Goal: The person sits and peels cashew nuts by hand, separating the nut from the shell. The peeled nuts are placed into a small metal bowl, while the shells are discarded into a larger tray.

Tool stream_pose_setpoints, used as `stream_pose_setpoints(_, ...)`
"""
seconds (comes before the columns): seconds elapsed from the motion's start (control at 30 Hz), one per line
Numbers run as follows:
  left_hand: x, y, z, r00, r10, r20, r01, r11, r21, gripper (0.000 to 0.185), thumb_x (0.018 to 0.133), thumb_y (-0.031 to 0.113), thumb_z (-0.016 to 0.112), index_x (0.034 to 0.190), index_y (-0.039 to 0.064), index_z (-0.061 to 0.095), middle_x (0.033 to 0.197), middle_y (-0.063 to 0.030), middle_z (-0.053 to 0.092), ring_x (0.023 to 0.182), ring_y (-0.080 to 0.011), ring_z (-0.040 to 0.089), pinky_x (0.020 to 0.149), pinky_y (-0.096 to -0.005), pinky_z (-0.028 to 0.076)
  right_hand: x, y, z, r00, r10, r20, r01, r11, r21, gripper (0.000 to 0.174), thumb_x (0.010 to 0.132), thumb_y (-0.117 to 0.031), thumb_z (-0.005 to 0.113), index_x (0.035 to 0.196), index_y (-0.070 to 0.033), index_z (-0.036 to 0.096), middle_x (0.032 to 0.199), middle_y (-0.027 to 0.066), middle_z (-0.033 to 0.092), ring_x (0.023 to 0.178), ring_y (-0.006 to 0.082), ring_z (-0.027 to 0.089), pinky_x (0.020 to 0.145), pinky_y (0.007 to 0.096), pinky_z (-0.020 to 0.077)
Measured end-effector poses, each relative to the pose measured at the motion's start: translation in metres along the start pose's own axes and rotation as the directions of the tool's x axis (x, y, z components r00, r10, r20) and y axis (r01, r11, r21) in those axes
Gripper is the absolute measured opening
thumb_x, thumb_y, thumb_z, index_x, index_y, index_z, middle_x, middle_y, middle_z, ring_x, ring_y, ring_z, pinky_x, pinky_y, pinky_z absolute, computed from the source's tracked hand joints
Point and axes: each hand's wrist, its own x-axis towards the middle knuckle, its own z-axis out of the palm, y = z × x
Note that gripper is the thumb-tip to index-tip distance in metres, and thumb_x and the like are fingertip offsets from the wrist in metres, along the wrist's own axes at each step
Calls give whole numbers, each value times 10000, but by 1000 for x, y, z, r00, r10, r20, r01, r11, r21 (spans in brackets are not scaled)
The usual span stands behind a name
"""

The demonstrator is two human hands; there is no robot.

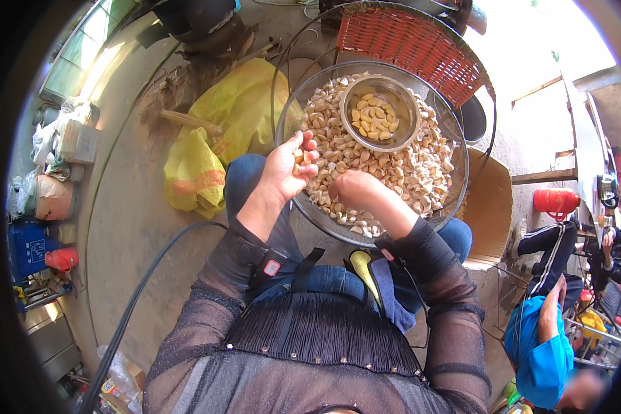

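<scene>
Several garlic cloves [301, 160] rest in my left hand [280, 171], its palm turned up and fingers curled around them at the near left of a round mesh tray [318, 215]. Across the tray spreads a heap of unpeeled garlic cloves [419, 178]. My right hand [359, 189] is lowered to the near part of this heap, knuckles up. Its fingertips are hidden, so whether it pinches a clove cannot be told. Toward the far side, a metal bowl [348, 129] sits on the heap with peeled garlic cloves [375, 116] inside.
Yellow woven sacks [238, 111] lie left of the tray. Beyond it is a red woven basket [409, 46]. A cardboard box [489, 207] stands at the right, partly under the tray. Farther right sits a person in a blue top [541, 352]. A black cable [145, 284] runs at left.
</scene>
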Motion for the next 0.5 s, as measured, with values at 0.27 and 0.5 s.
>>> stream_pose_setpoints(0.27,-5,-9,4,1000,-6,-22,7,996,87,139,955,184,486,1027,80,544,811,-7,530,677,-113,496,479,-209,358,-2,-19,26,995,64,70,-40,955,-294,169,806,-138,541,791,-54,687,824,115,686,787,276,674,664,388,536)
stream_pose_setpoints(0.5,-13,-27,6,999,1,35,-14,930,367,178,913,202,586,1047,85,599,801,38,548,655,-37,486,481,-155,351,-39,-4,-25,907,144,-395,77,867,493,184,822,-109,627,990,-41,662,825,118,682,691,247,654,650,320,525)
